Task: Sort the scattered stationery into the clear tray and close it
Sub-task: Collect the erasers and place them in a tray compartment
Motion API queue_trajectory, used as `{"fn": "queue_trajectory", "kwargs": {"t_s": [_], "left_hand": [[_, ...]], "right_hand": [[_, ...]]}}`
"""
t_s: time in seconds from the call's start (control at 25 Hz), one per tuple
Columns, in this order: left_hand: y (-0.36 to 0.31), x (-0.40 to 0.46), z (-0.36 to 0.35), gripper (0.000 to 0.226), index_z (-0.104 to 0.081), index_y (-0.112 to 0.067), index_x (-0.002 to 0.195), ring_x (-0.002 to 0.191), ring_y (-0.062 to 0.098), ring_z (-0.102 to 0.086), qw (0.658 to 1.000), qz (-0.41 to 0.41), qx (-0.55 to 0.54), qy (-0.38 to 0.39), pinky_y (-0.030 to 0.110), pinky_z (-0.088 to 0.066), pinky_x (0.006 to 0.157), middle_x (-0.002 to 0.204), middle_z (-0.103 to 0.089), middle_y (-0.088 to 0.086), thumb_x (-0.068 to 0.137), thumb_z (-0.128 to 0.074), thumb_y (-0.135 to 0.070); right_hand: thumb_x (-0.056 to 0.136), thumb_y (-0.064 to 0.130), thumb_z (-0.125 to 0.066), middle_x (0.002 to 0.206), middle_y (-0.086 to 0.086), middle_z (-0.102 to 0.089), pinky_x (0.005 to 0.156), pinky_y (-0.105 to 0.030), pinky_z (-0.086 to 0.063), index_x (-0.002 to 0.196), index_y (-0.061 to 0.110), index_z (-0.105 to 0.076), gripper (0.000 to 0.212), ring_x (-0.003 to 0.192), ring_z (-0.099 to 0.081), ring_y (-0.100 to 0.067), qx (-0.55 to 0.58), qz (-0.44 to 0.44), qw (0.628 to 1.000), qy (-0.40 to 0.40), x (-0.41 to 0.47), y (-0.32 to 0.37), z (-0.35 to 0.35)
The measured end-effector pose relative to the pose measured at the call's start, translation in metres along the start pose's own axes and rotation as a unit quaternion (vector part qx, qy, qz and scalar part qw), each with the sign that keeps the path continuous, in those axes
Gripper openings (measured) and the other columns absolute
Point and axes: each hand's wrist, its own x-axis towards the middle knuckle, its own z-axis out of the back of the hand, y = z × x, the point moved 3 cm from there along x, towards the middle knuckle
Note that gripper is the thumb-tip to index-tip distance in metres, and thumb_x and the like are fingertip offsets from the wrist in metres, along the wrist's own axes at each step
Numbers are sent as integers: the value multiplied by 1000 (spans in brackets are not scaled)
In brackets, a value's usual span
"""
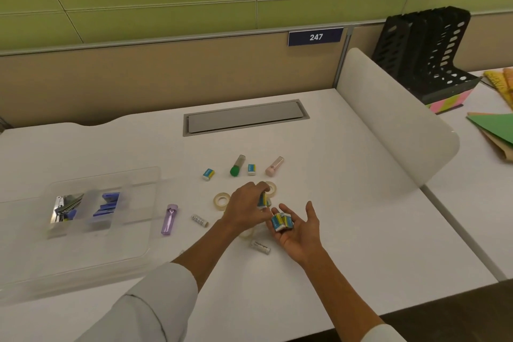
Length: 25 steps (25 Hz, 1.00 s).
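Blue-wrapped erasers (281,221) lie in your right hand (295,228), palm up, fingers loosely spread. Your left hand (244,204) pinches another eraser (263,200) just above it, mid-tabletop. Near the tabletop's left edge sits the clear tray (144,191), lid open, holding clips and blue items.

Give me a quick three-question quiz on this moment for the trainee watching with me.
1. True or false: the left hand pinches a blue eraser.
2. What lies in the upturned palm of the right hand?
A. tape rolls
B. blue erasers
C. a purple tube
3. How many blue erasers still lie loose on the table beyond the hands?

Key:
1. True.
2. B.
3. Two: one left of the green-capped tube at, one right of it at.
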Motion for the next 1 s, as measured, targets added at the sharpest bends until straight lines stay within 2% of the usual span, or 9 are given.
{"fn": "queue_trajectory", "kwargs": {"t_s": [0.12, 0.28, 0.44, 0.52, 0.6, 0.72, 0.84, 0.92, 1.0], "left_hand": [[-23, -7, 4, 55, -57, -23, 117, 89, 15, -59, 998, -43, -39, 0, 30, -52, 79, 101, -63, -1, 68, -75, -37], [-34, -15, -5, 54, -56, -25, 117, 91, 17, -59, 996, -83, -38, -11, 37, -51, 83, 102, -65, -1, 66, -68, -39], [-19, -25, 8, 65, -54, -20, 123, 113, 12, -48, 990, -122, -51, -56, 30, -44, 90, 119, -58, -3, 64, -75, -38], [-1, -30, 19, 64, -53, -21, 121, 112, 10, -47, 990, -94, -64, -87, 27, -44, 91, 119, -56, -5, 64, -74, -42], [26, -35, 26, 54, -55, -19, 115, 106, 12, -52, 992, -1, -68, -106, 28, -48, 85, 113, -57, -4, 68, -70, -42], [63, -44, 23, 41, -56, -16, 115, 104, 21, -57, 991, 122, -18, -46, 34, -50, 85, 114, -58, 1, 78, -69, -27], [75, -52, 10, 43, -51, -17, 131, 119, 22, -53, 988, 145, 52, 22, 34, -46, 99, 133, -53, 3, 89, -61, -21], [73, -53, 3, 44, -50, -18, 135, 123, 23, -51, 988, 135, 71, 37, 34, -45, 102, 138, -50, 3, 92, -58, -18], [69, -52, -4, 43, -51, -19, 135, 118, 24, -54, 988, 98, 105, 53, 37, -49, 97, 134, -51, 4, 92, -55, -15]], "right_hand": [[93, 63, -45, 123, -22, -67, 91, -46, -54, 128, 3, -60, 70, 108, -64, -36, -18, -13, 1000, 16, 4, -6, -12], [98, 48, -48, 111, -14, -72, 94, -38, -51, 129, 11, -62, 51, 110, -66, -27, -27, -17, 999, 21, 8, -18, -31], [99, 36, -52, 118, -16, -67, 99, -39, -50, 125, 9, -64, 40, 111, -64, -28, -37, -16, 999, 7, 14, -22, -28], [97, 32, -55, 119, -20, -63, 92, -42, -55, 115, 5, -66, 34, 105, -64, -30, -10, -18, 1000, 2, 12, -25, -27], [96, 30, -58, 114, -21, -62, 80, -40, -59, 112, 4, -65, 31, 97, -64, -30, 10, -19, 1000, -4, 8, -29, -28], [95, 29, -60, 108, -20, -61, 81, -38, -58, 108, 4, -64, 28, 93, -63, -29, 27, -22, 999, -3, 7, -34, -29], [94, 28, -61, 107, -20, -61, 91, -37, -52, 102, 4, -66, 26, 94, -63, -29, 35, -23, 999, 1, 5, -35, -30], [94, 29, -61, 108, -20, -62, 86, -38, -55, 102, 5, -66, 26, 95, -63, -29, 45, -21, 999, 7, 4, -35, -29], [95, 32, -59, 110, -20, -62, 76, -40, -60, 106, 5, -66, 30, 96, -64, -30, 54, -20, 998, 10, 5, -32, -26]]}}
